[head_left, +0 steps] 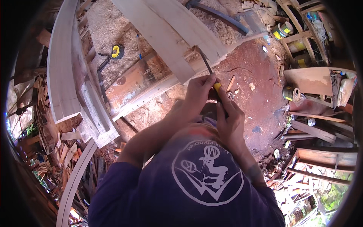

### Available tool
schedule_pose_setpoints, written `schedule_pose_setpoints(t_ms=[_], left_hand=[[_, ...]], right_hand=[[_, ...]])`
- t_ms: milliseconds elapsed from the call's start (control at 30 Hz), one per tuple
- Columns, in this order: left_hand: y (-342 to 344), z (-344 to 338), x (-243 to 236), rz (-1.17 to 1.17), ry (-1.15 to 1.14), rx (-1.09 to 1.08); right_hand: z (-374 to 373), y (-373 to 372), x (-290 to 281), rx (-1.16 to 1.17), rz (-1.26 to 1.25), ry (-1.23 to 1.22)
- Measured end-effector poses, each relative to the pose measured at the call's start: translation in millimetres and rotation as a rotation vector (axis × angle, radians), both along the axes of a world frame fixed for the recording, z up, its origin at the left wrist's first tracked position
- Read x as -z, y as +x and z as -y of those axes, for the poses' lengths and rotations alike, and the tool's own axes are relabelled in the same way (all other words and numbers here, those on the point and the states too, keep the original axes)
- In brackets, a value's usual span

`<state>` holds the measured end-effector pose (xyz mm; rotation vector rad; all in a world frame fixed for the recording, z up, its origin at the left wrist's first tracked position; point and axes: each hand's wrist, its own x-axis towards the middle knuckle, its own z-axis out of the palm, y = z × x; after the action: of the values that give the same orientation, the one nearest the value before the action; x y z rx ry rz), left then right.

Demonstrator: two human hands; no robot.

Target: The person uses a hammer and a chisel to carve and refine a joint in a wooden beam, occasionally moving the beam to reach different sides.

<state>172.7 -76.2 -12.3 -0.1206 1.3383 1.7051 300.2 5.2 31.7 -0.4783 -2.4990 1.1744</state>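
Note:
A tool with a yellow handle point(217, 86) and a slim dark shaft point(206, 62) is held in both hands in front of my chest; its exact kind cannot be made out. My left hand point(197, 92) pinches it where the shaft meets the handle. Around the handle's near end, my right hand point(231, 115) is closed. The shaft's far end lies at a small notch in the edge of a pale wooden board point(160, 41). A second pale board point(185, 26) lies alongside to the right. Both rest on a worn workbench point(130, 81) strewn with shavings.
A yellow and black tape measure point(117, 51) and a dark metal square point(101, 77) lie on the left. Long planks point(63, 64) stand further left. A hammer point(219, 17) lies at the far right of the bench. Cans point(291, 93) and scrap wood fill the right side.

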Motion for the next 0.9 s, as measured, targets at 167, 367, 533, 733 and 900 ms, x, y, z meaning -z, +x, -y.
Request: schedule_pose_setpoints(t_ms=[167,367,533,733,900], left_hand=[[1.8,0.7,-0.4,-0.115,0.019,0.002],[-5.8,-13.1,-4.3,-0.097,0.032,-0.029],[-5.5,-16.9,-23.5,0.042,-0.011,0.061],[13.9,-5.6,-27.5,0.031,-0.082,0.047],[0.6,-14.1,-12.7,-0.013,-0.064,0.020]], right_hand=[[-2.6,-0.6,-6.7,0.028,0.009,-0.085],[-14.3,-8.9,-8.1,0.019,-0.023,-0.137],[-27.2,0.9,-8.1,0.013,0.183,-0.099],[-24.1,15.7,-14.4,-0.007,0.107,-0.214],[-30.6,0.0,-1.2,-0.013,0.100,-0.170]])
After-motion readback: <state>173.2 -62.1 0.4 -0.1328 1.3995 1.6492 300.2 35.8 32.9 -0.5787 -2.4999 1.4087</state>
